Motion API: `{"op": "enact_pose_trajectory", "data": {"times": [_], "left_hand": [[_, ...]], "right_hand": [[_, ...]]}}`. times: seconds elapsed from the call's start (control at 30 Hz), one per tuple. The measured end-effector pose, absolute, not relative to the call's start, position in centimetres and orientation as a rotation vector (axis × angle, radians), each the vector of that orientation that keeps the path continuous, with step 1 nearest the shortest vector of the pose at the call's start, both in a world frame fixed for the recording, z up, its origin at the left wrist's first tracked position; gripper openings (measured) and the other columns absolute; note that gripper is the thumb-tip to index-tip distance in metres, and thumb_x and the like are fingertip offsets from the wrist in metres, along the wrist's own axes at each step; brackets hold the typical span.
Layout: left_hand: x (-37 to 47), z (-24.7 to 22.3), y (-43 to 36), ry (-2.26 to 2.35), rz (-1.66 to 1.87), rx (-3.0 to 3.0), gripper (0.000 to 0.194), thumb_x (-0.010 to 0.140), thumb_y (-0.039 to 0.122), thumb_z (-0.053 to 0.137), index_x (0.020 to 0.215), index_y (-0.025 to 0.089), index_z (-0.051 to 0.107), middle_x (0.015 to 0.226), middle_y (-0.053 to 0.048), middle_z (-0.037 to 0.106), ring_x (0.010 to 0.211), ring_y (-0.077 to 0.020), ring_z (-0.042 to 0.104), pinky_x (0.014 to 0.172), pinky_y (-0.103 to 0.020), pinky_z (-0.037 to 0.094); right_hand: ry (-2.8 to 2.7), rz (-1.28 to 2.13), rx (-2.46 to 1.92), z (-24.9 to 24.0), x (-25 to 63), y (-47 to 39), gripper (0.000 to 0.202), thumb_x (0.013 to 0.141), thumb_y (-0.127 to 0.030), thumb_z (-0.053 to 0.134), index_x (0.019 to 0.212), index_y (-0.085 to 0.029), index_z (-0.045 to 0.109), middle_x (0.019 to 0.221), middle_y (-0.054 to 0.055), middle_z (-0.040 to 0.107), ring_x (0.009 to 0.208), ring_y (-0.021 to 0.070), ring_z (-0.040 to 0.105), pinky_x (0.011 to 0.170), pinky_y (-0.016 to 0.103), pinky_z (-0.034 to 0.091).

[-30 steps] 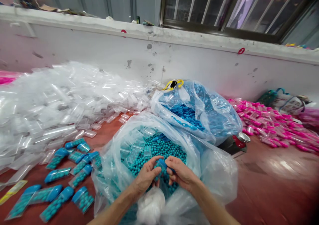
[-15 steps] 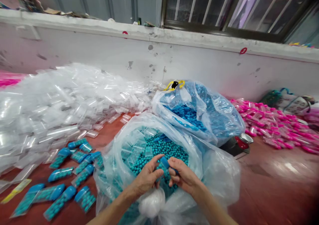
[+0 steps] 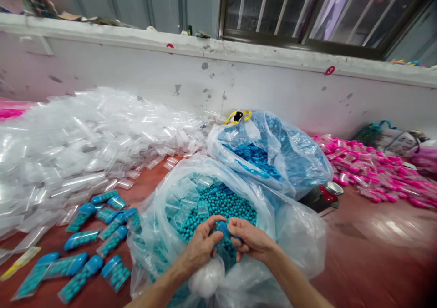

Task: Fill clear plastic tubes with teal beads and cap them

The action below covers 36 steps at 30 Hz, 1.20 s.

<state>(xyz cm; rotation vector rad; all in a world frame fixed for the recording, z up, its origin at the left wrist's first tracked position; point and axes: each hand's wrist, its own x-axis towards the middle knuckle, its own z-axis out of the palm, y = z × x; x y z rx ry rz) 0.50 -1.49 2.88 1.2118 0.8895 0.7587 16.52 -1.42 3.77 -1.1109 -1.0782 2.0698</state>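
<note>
My left hand [image 3: 204, 239] is closed around a small clear container of teal beads, mostly hidden by the fingers. A blue cap [image 3: 224, 228] shows at its top, between my two hands. The fingers of my right hand [image 3: 251, 236] are pinched at the blue cap, and a bit more blue shows under them. Both hands are above an open clear plastic bag [image 3: 160, 199] full of teal beads [image 3: 235, 206]. Several clear empty containers [image 3: 186, 203] lie on the beads inside it.
Left of the bag, several capped bead-filled containers [image 3: 82, 276] lie on the red surface [image 3: 368, 258]. Behind them rises a heap of clear containers [image 3: 95, 130]. A bag of blue caps [image 3: 252, 155] sits behind, with pink-capped containers [image 3: 375, 167] and a metal-lidded jar [image 3: 332, 189] to the right.
My right hand has shifted slightly left and up against the blue cap, which now looks more tilted and covered. The left hand stays nearly in place. The view has shifted slightly.
</note>
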Motion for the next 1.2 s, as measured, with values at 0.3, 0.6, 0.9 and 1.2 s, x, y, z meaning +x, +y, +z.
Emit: {"op": "enact_pose_trajectory", "data": {"times": [0.3, 0.6, 0.9, 1.2], "left_hand": [[-0.2, 3.2, -0.9, 0.941, 0.748, 1.08, 0.045, 0.072, 0.042, 0.05, 0.108, 0.018, 0.038, 0.058, 0.008, 0.048, 0.033, -0.0064, 0.046, 0.031, -0.016, 0.029], [1.0, 4.4, -1.9, 1.062, 0.805, 1.112, 0.039, 0.073, 0.025, 0.044, 0.111, 0.02, 0.038, 0.066, 0.008, 0.045, 0.032, -0.0027, 0.038, 0.031, -0.016, 0.031], [0.1, 4.8, -1.7, 0.909, 0.988, 1.249, 0.046, 0.071, 0.016, 0.048, 0.117, 0.017, 0.043, 0.09, -0.001, 0.055, 0.081, -0.0118, 0.05, 0.073, -0.022, 0.04], [1.0, 4.6, -1.9, 0.973, 0.982, 1.091, 0.024, 0.071, 0.024, 0.052, 0.094, 0.018, 0.049, 0.067, 0.004, 0.051, 0.061, -0.0092, 0.046, 0.059, -0.02, 0.036]], "right_hand": [[-0.868, 1.871, -1.012, 4.8, 16.1, -1.4, 0.033, 0.065, -0.039, 0.068, 0.078, -0.018, 0.047, 0.066, -0.005, 0.05, 0.049, 0.0054, 0.047, 0.038, 0.018, 0.047], [-1.466, 1.142, -1.414, 4.2, 15.5, -2.0, 0.029, 0.074, -0.041, 0.052, 0.093, -0.019, 0.056, 0.086, 0.005, 0.061, 0.075, 0.0197, 0.059, 0.071, 0.036, 0.05], [-2.012, 0.76, -1.512, 4.5, 12.9, -3.6, 0.081, 0.064, -0.022, 0.059, 0.134, -0.011, 0.021, 0.131, 0.018, 0.037, 0.12, 0.0273, 0.038, 0.095, 0.041, 0.036], [-1.906, 0.435, -1.436, 2.9, 11.7, -3.8, 0.063, 0.064, -0.028, 0.059, 0.12, -0.016, 0.033, 0.104, 0.014, 0.052, 0.092, 0.029, 0.056, 0.074, 0.04, 0.047]]}}
